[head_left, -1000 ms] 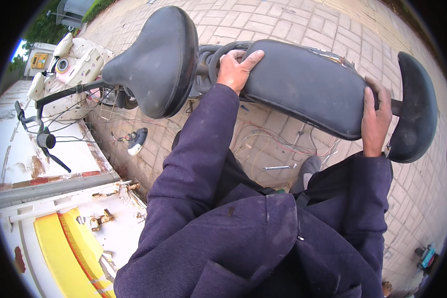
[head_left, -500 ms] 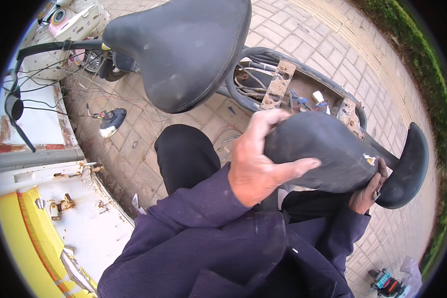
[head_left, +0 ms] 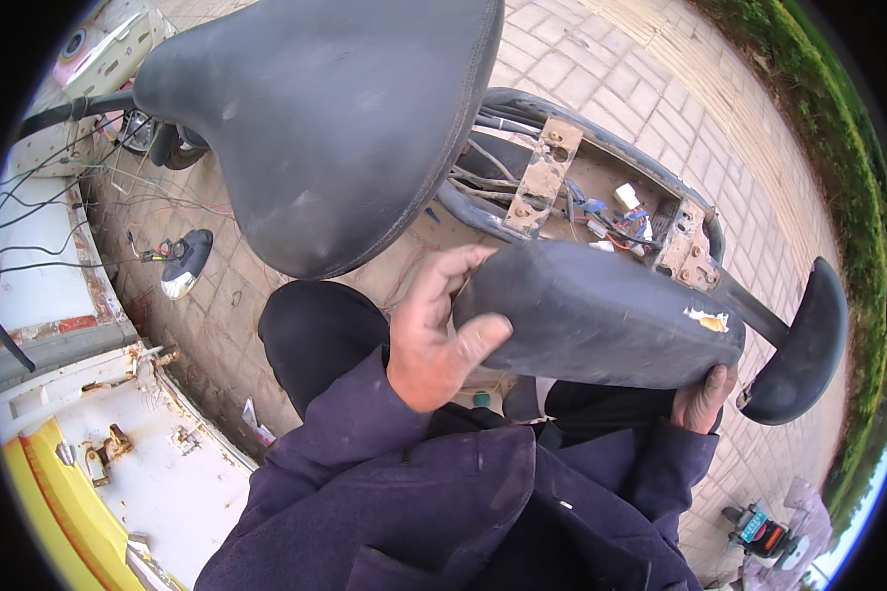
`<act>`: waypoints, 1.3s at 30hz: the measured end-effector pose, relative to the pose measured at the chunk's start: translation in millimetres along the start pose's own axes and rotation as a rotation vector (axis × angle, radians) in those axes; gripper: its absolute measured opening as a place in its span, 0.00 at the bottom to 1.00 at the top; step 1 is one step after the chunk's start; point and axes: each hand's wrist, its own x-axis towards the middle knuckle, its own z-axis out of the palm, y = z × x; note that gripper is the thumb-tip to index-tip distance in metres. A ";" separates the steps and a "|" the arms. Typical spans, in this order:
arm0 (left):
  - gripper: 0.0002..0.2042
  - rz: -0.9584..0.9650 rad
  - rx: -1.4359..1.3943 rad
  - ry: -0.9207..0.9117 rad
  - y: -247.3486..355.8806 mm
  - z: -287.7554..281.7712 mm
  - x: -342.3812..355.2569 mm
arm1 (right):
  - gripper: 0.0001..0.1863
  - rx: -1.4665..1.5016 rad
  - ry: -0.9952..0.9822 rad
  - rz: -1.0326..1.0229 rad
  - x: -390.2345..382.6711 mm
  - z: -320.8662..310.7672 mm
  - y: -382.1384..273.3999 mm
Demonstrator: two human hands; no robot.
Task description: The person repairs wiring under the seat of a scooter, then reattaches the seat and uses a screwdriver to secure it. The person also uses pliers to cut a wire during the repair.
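Between the left hand (head_left: pixel 429 340) and the right hand (head_left: pixel 702 399), a long black seat cushion (head_left: pixel 591 315) is held tilted, with a torn patch (head_left: pixel 708 320) near its right end. The left hand grips its left end; the right hand grips its lower right corner. Just beyond, the bike frame (head_left: pixel 601 135) shows loose wires (head_left: pixel 616 219), between a wide saddle (head_left: pixel 335 128) and a curved backrest (head_left: pixel 803 345). Farther off runs a hedge (head_left: pixel 808 128).

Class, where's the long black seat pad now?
The seat pad is right of centre in the head view, between left hand and right hand, pictured below the wiring compartment.
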 end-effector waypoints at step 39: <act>0.10 0.487 1.077 -0.189 -92.2 -53.0 169.7 | 0.30 -0.153 0.194 0.050 93.3 49.2 -26.6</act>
